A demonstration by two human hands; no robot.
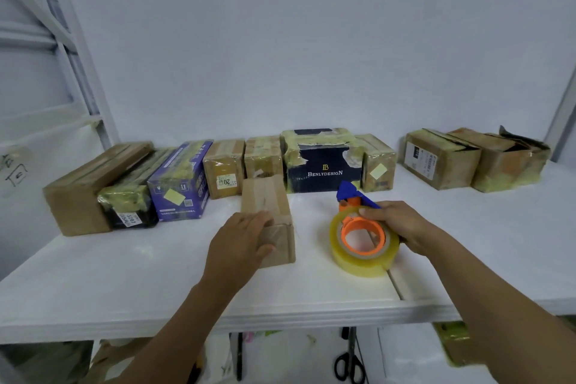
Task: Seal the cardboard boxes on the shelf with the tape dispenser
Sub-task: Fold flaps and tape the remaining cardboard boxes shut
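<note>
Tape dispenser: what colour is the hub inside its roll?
Orange: the hub shows best in the head view.

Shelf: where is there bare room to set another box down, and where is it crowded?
Bare: shelf front left, beside the small box; front right, between the tape dispenser and the right-hand boxes. Crowded: the back row, packed side by side.
</note>
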